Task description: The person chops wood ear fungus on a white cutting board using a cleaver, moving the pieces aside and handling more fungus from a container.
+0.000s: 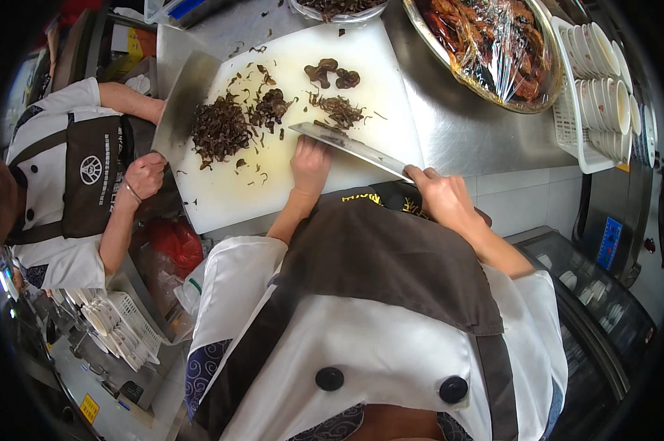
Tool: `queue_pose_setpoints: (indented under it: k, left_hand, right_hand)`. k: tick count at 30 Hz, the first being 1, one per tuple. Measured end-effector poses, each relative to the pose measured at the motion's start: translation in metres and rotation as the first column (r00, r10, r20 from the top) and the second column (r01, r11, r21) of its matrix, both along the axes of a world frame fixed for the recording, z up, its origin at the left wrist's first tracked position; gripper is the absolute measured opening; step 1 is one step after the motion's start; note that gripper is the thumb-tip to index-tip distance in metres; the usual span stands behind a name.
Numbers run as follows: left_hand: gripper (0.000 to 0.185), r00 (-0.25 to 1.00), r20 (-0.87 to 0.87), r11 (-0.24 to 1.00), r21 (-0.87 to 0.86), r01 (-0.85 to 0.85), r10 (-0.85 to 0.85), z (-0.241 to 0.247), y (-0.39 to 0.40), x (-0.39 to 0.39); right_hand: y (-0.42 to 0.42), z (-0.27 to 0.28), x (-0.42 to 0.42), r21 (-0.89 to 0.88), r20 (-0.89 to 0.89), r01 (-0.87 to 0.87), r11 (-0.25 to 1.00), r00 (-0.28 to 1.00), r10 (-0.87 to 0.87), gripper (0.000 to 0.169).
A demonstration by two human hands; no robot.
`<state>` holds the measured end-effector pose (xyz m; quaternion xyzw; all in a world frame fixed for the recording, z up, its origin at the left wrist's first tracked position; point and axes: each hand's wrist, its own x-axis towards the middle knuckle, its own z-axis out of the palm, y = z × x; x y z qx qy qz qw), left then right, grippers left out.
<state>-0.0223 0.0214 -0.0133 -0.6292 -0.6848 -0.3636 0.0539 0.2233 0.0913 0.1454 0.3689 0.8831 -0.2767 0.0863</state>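
My right hand [442, 193] grips the handle end of a wide-bladed kitchen knife [354, 150], whose blade slants across a white cutting board [365, 60]. Close against the blade's far end is my left hand [311, 162], its fingertips partly hidden by the knife; dark strips lie just beyond the blade. A small pile of dark shreds, perhaps wood ear fungus [340, 110], sits past the knife, with whole dark pieces [332, 74] farther away. A larger heap of shreds [221, 129] covers the board's left part.
A co-worker [89, 165] stands at the left, hands near the board's edge. Beyond the board is a film-covered bowl of shreds [340, 11]. A large film-wrapped basin of reddish-brown food [491, 49] stands at the upper right, beside a white basket [566, 118] of stacked bowls [602, 105].
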Motion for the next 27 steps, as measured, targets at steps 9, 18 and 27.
queue_pose_setpoints:
  k: [9, 18, 27]
  left_hand:
    - [0.020, 0.997, 0.076, 1.000, -0.014, 0.005, -0.004, 0.008, 0.003, 0.003]
    - [0.017, 0.999, 0.043, 0.999, 0.033, -0.009, 0.007, 0.007, 0.002, 0.004]
    - [0.017, 0.987, 0.161, 0.999, 0.053, -0.002, -0.007, 0.023, 0.007, 0.007]
  right_hand:
    - [0.004, -0.016, -0.019, -0.026, 0.058, -0.019, 0.999, 0.998, 0.021, 0.048]
    - [0.005, 0.005, -0.013, -0.001, 0.042, -0.022, 1.000, 0.999, 0.022, 0.032]
    - [0.007, -0.031, -0.016, -0.031, -0.163, 0.066, 0.997, 0.984, -0.070, 0.037]
